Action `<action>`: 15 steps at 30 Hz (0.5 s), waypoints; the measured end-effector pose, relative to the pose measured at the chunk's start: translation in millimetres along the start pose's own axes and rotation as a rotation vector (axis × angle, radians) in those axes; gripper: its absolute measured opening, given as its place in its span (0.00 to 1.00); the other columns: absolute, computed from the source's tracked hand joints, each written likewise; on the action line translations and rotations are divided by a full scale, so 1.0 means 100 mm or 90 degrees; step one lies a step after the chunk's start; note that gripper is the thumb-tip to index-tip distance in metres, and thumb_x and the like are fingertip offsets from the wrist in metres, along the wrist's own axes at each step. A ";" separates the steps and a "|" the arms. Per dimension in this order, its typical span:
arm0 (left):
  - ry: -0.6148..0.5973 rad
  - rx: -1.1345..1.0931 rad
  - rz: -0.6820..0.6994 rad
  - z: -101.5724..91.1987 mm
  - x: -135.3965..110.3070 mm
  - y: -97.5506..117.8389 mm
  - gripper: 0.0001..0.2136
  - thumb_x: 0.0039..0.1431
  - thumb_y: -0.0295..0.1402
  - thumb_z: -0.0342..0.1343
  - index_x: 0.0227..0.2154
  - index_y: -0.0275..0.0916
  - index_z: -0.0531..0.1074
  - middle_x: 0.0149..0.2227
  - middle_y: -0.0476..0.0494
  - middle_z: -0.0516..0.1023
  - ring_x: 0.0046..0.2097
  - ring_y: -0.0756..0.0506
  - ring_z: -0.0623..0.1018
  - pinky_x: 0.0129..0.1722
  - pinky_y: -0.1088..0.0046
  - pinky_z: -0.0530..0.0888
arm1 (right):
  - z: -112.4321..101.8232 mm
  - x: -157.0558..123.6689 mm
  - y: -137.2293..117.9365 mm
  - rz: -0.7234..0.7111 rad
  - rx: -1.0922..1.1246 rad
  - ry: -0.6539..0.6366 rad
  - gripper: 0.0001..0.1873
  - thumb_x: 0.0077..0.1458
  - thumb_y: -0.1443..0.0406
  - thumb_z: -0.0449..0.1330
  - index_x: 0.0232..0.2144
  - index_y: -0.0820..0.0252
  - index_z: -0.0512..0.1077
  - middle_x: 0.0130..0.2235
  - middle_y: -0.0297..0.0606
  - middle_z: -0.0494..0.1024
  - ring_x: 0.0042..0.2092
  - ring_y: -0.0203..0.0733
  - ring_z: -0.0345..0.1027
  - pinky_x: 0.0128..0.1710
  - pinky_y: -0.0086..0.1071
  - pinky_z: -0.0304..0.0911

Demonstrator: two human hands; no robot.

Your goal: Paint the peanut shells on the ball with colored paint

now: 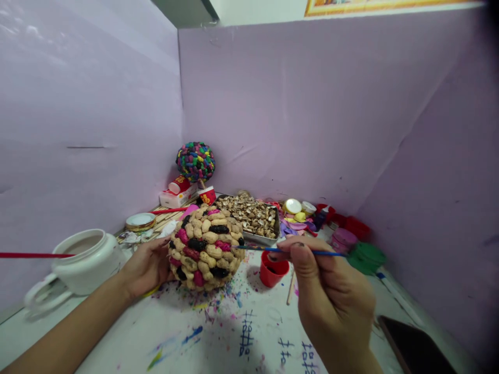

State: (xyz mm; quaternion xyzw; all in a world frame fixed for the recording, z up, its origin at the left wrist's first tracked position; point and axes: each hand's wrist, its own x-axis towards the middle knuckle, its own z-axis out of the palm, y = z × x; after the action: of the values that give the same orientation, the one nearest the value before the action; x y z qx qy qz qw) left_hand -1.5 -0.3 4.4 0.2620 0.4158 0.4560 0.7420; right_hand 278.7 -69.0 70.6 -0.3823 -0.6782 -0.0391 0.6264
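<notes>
A ball covered in peanut shells (210,226) stands on the paint-spotted table, most shells plain tan, some painted black or magenta. My left hand (150,267) is wrapped against the ball's left side, its fingertips partly hidden behind it. Between the thumb and fingers of my right hand (325,285) is a thin blue paintbrush (327,253), pointing left. The brush tip meets or nearly meets a magenta shell on the ball's right side. Just below the brush stands a small red cup (268,275) with dark contents.
A metal tray of shell pieces (257,215) lies behind the ball. A multicoloured ball on a stick (195,162) stands in the back corner. At left is a white ceramic pot (88,265); at right are a green container (366,257) and a dark phone (415,345).
</notes>
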 end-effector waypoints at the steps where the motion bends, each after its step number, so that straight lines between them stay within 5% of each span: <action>1: 0.000 0.003 0.002 -0.01 0.00 0.00 0.23 0.58 0.33 0.56 0.56 0.32 0.67 0.39 0.39 0.85 0.44 0.35 0.82 0.44 0.60 0.77 | 0.00 0.00 0.01 -0.007 -0.004 0.003 0.09 0.61 0.72 0.54 0.33 0.56 0.72 0.28 0.28 0.80 0.29 0.28 0.76 0.30 0.19 0.69; 8: -0.015 0.009 0.003 -0.11 0.06 -0.05 0.20 0.54 0.36 0.57 0.49 0.36 0.72 0.36 0.38 0.84 0.38 0.34 0.83 0.37 0.58 0.77 | -0.01 -0.06 0.02 -0.055 -0.045 -0.047 0.09 0.62 0.70 0.53 0.35 0.54 0.73 0.30 0.28 0.81 0.31 0.31 0.77 0.32 0.20 0.69; 15: -0.026 0.016 0.001 -0.12 0.08 -0.05 0.13 0.57 0.39 0.54 0.40 0.36 0.75 0.33 0.39 0.83 0.32 0.38 0.80 0.36 0.61 0.77 | 0.03 -0.16 -0.06 -0.011 -0.098 -0.049 0.11 0.64 0.65 0.53 0.33 0.51 0.74 0.30 0.27 0.81 0.29 0.33 0.76 0.30 0.23 0.67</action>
State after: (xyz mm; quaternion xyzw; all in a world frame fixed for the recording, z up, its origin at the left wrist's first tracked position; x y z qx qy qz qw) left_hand -7.0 4.2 -8.6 0.2810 0.4059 0.4461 0.7465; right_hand 271.2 -79.1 58.4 -0.4247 -0.6999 -0.0819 0.5684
